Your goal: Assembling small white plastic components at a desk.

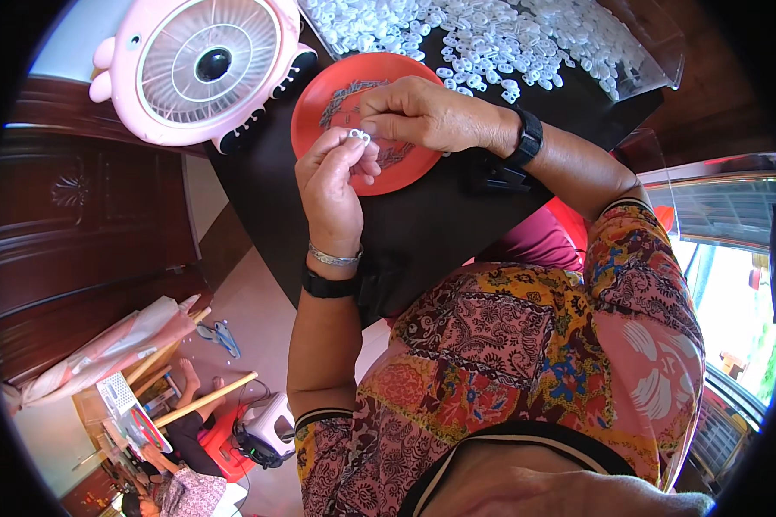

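Over the red plate, my left hand pinches a small white plastic piece with round holes between thumb and fingertips. My right hand comes in from the right, its thumb and forefinger pressed together just above that piece. Whatever is between those right fingertips is too small or hidden to make out. Small grey metal pieces lie in the plate, partly covered by both hands.
A heap of white plastic pieces spreads over the back of the dark table, beside a clear tray wall. A pink fan stands at the back left. Another person is at lower left, near a red stool.
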A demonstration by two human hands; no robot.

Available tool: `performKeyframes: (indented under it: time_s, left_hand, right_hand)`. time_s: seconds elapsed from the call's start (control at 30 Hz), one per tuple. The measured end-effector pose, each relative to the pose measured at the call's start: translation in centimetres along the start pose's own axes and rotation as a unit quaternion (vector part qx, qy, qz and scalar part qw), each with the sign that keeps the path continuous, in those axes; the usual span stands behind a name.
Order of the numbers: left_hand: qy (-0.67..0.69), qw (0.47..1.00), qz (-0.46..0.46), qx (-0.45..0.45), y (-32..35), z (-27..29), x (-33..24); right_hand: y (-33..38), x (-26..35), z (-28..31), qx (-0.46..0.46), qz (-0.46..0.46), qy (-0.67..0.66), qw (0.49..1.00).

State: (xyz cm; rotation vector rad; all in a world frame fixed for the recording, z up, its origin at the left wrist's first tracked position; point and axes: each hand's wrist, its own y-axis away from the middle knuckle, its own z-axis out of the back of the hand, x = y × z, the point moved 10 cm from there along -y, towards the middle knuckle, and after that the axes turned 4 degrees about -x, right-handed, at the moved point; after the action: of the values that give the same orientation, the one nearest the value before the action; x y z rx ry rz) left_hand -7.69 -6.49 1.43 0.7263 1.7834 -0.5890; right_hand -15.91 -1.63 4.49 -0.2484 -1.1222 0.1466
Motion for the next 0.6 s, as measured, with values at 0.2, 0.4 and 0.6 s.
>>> performKeyframes:
  time_s: [0.2,0.4,0.6]
  left_hand:
    - [0.019,1.000,-0.004,0.000,-0.1,-0.1,-0.1]
    - [0.021,1.000,0.013,0.016,-0.4,0.3,0.0]
    - [-0.057,0.995,-0.017,-0.077,-0.2,1.0,-0.6]
  right_hand:
    - [0.1,-0.6,-0.1,-0.002,-0.022,-0.030,0.999]
    - [0.0,-0.2,0.4,-0.009,-0.019,-0.030,0.999]
    - [-0.1,0.6,1.6,-0.062,0.011,-0.018,0.998]
